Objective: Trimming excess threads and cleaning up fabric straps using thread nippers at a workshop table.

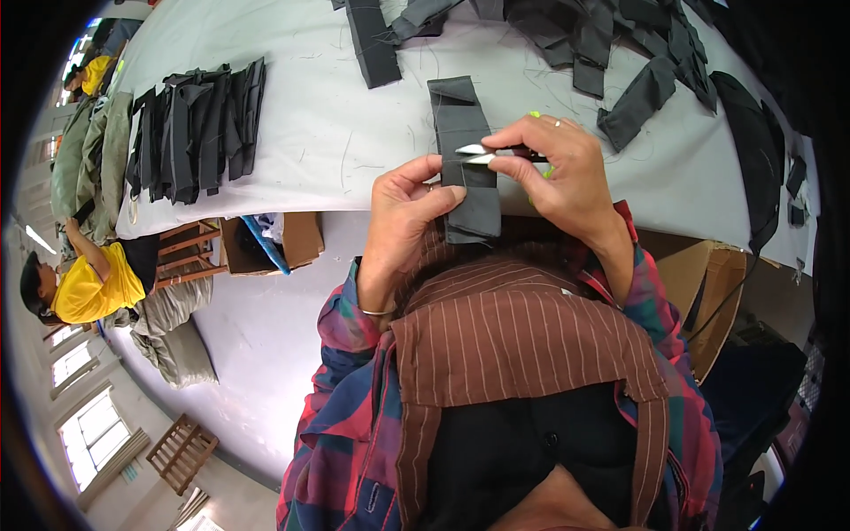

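Pinching the dark grey fabric strip [465, 159] at its near end, the left hand [409, 208] is keeping its grip closed on the cloth, thumb on top and fingers curled under, while the right hand [562, 168] is holding a small pair of thread snips [482, 154] with its grip closed around their body, the bright blades pointing toward nine o'clock and lying across the strip. The strip is resting at the near edge of the white counter [310, 133], just ahead of the person's chest, with its long axis running from twelve o'clock down to six o'clock and its lower end hanging slightly over the edge. Judging by the blades' place, the step in hand is looking like the trimming of a loose thread or seam end partway down the strip; the next move is probably calling for the left hand to be keeping the cloth taut and flat while the blade tips are closing right at the stitch line without nicking the fabric. At ten o'clock a neat row of finished dark pieces [199, 128] is lying on the counter, and at one o'clock a loose heap of dark pieces [620, 53] is waiting. At eight o'clock a person in a yellow shirt [88, 288] is sitting well apart.
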Motion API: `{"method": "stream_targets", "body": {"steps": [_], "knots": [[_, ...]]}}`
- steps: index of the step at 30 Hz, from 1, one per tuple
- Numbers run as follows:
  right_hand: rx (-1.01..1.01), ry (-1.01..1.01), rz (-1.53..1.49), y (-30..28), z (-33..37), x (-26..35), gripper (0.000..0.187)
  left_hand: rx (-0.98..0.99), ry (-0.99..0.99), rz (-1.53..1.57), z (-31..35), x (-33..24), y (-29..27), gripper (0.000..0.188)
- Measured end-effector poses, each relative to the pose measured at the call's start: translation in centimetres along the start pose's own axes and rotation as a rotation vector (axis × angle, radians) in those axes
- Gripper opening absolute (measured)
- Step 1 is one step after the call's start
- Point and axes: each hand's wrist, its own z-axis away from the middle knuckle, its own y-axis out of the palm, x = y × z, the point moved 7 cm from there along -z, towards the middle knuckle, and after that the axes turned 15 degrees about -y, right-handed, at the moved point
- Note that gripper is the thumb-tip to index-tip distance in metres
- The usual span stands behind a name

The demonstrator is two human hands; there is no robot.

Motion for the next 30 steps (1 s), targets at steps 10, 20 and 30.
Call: {"method": "stream_targets", "body": {"steps": [10, 20, 30], "knots": [[-0.015, -0.139, 0.092, -0.3, -0.1, 0.7, 0.017, 0.033, -0.039, 0.009, -0.2, -0.1, 0.1, 0.026], [0.004, -0.121, 0.102, 0.1, 0.1, 0.8, 0.016, 0.046, -0.037, 0.007, -0.7, 0.3, 0.2, 0.026], [-0.268, 0.385, -0.201, -0.6, 2.4, -4.4, 0.016, -0.009, 0.018, -0.046, -0.3, 0.4, 0.2, 0.02]]}}
